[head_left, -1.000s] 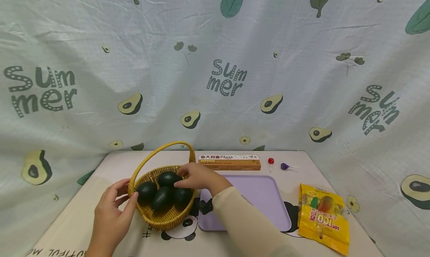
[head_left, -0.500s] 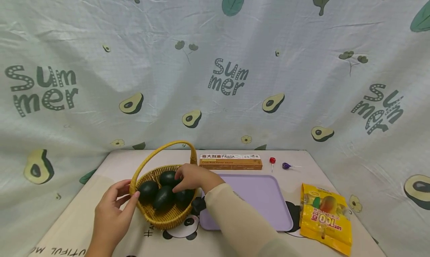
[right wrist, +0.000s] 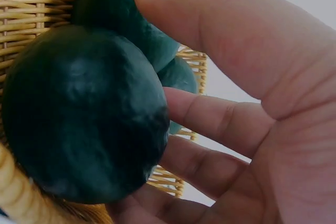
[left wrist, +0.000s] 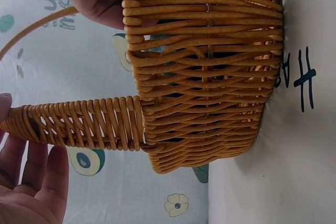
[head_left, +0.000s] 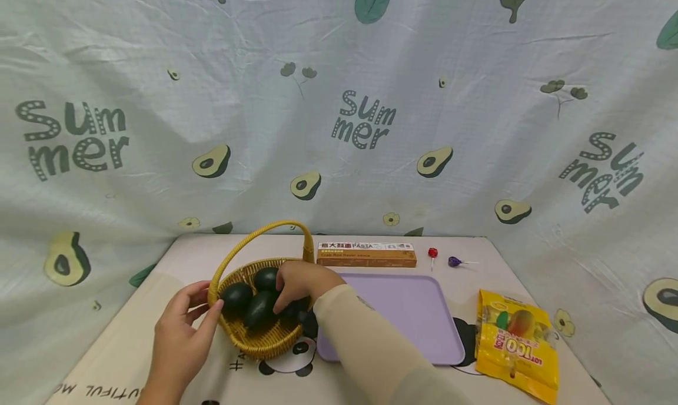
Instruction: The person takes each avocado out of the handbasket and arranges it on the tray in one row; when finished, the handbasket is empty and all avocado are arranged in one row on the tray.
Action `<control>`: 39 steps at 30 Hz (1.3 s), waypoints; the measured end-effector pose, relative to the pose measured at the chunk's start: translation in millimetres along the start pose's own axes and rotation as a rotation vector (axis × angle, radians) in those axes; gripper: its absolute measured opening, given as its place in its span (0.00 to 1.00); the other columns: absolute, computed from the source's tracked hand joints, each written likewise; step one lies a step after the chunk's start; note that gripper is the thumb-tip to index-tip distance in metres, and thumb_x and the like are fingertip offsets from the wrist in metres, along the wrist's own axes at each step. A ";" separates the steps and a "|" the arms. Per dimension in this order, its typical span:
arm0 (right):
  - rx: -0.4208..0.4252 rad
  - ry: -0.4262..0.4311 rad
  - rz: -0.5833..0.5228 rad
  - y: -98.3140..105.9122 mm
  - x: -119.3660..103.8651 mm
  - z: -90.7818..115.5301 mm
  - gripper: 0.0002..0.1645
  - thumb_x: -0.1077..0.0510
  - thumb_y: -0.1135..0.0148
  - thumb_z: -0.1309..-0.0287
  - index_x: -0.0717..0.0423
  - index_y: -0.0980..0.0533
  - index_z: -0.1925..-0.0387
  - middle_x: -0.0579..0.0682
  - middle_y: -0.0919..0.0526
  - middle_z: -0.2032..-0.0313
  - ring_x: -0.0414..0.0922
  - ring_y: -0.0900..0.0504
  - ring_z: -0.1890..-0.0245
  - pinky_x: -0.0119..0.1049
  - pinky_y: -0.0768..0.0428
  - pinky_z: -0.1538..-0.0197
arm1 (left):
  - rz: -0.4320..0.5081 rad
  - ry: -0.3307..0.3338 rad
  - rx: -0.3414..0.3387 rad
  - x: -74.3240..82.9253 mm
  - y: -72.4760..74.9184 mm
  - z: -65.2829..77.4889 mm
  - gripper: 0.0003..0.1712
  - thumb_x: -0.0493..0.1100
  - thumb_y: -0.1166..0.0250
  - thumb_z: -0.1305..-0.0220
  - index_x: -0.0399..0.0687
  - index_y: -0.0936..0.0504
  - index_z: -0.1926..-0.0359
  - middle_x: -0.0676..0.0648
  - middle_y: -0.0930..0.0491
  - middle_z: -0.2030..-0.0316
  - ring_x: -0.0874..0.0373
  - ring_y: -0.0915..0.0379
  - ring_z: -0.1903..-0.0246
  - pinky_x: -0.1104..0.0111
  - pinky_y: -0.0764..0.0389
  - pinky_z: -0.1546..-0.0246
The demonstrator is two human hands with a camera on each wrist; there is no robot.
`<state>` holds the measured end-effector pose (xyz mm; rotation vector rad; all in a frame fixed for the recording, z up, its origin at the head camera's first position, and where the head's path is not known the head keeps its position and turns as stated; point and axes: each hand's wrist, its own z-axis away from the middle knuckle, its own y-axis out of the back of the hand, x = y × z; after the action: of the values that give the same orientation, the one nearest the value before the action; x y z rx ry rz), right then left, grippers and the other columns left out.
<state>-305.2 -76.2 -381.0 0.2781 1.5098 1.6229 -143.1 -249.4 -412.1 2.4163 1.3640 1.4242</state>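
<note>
Near the left edge of the desk (head_left: 265, 390), the basket (head_left: 265, 349) holds four avocados (head_left: 236, 299). The left hand (head_left: 182, 337) pinches its handle (left wrist: 105, 124); the right hand (head_left: 306, 280), half open inside, touches avocados, its grip unclear. Just beside lies a tray (head_left: 418, 316).

A long cream sleeve (head_left: 371, 340) is covering the right forearm, narrowing toward the wrist; a small dark marking (head_left: 365, 303) is running along its edge; a greyer section (head_left: 431, 387) is showing lower down; the left hand (head_left: 182, 328) and right hand (head_left: 304, 282) are showing bare.
</note>
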 end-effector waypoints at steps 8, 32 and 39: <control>0.008 -0.032 0.056 -5.7 -4.5 -8.0 0.21 0.44 0.18 0.52 0.49 0.16 0.61 0.40 0.17 0.61 0.38 0.20 0.64 0.32 0.16 0.59 | -0.033 -0.004 0.000 1.7 -0.8 2.4 0.25 0.31 0.27 0.39 0.40 0.22 0.41 0.46 0.18 0.52 0.76 0.30 0.53 0.96 0.31 0.51; -0.014 0.018 0.035 -3.9 -1.3 -6.8 0.30 0.48 0.19 0.51 0.50 0.16 0.45 0.43 0.15 0.48 0.40 0.18 0.51 0.35 0.14 0.49 | -0.106 0.011 -0.006 2.2 -1.9 1.1 0.25 0.31 0.28 0.38 0.40 0.22 0.41 0.46 0.19 0.52 0.57 0.23 0.51 0.97 0.35 0.51; -0.034 0.053 -0.092 2.1 5.1 -1.8 0.26 0.51 0.24 0.44 0.47 0.17 0.43 0.45 0.17 0.43 0.40 0.18 0.48 0.34 0.13 0.55 | -0.097 -0.002 -0.004 2.2 -1.6 1.1 0.24 0.32 0.28 0.38 0.41 0.22 0.41 0.46 0.19 0.52 0.62 0.25 0.52 0.97 0.34 0.51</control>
<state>-310.4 -73.6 -381.6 0.1459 1.5116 1.5926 -142.9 -246.5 -411.9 2.3144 1.4545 1.3997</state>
